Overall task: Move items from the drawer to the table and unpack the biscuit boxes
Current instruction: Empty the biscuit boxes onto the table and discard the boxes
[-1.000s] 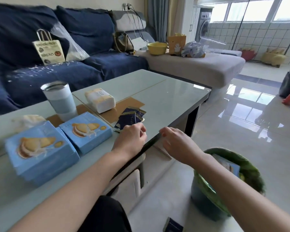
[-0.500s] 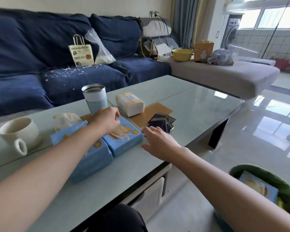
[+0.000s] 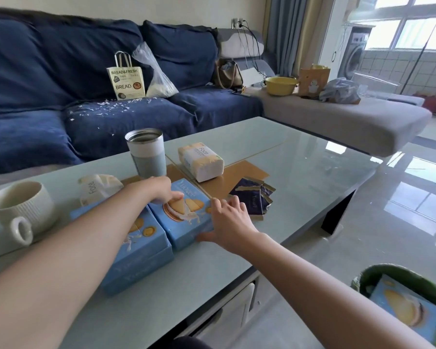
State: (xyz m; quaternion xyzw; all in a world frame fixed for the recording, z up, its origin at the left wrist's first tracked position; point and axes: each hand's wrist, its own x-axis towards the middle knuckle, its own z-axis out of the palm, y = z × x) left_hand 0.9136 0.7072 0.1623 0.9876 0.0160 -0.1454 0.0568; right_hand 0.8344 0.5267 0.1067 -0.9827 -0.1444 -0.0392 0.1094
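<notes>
Two light blue biscuit boxes lie side by side on the glass table point(image 3: 300, 172). My left hand point(image 3: 159, 188) rests on the far top edge of the right biscuit box point(image 3: 186, 212), fingers curled over it. My right hand point(image 3: 228, 219) presses against that box's right side, thumb along its front corner. The left biscuit box point(image 3: 136, 253) lies partly under my left forearm. Several dark blue biscuit packets point(image 3: 253, 197) lie just right of my right hand. The drawer front point(image 3: 237, 308) shows below the table edge.
A steel tumbler point(image 3: 146, 152), a tissue pack point(image 3: 200, 161), a crumpled tissue pack point(image 3: 98, 187) and a white mug point(image 3: 19, 210) stand on the table. A green bin point(image 3: 398, 273) holding a blue box sits on the floor at the right. A blue sofa is behind.
Both hands left the dark packets and the table edge, swung left and closed in on the right biscuit box; my view turned left with them.
</notes>
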